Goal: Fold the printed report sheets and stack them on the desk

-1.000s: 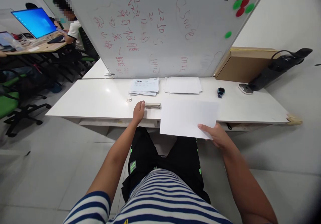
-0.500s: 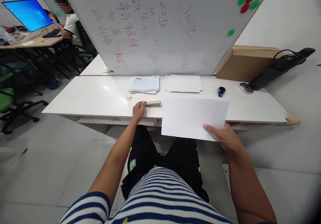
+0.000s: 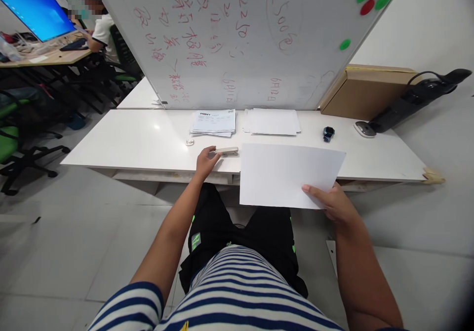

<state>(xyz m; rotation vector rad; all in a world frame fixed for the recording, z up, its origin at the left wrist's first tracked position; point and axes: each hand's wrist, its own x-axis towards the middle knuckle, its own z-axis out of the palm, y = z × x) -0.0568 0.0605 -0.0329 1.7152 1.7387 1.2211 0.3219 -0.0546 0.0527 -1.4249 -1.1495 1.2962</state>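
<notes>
With left hand [image 3: 207, 164] at the left end of the stapler [image 3: 229, 151] on the desk [image 3: 129, 143]; cannot tell whether gripping or just touching it. With right hand [image 3: 338, 203], gripping the paper [image 3: 285, 175] by its near right corner, over the desk's front edge, just right of the stapler. Behind, near the whiteboard [image 3: 252, 69]: printed sheets [image 3: 214, 122] beside blank sheets [image 3: 274, 122].

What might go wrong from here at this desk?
The white paper is gripped only near one corner by the right hand and reaches past the front edge of the desk, so it might droop or slip. The stapler lies at the left hand; a nudge might shift it.
</notes>
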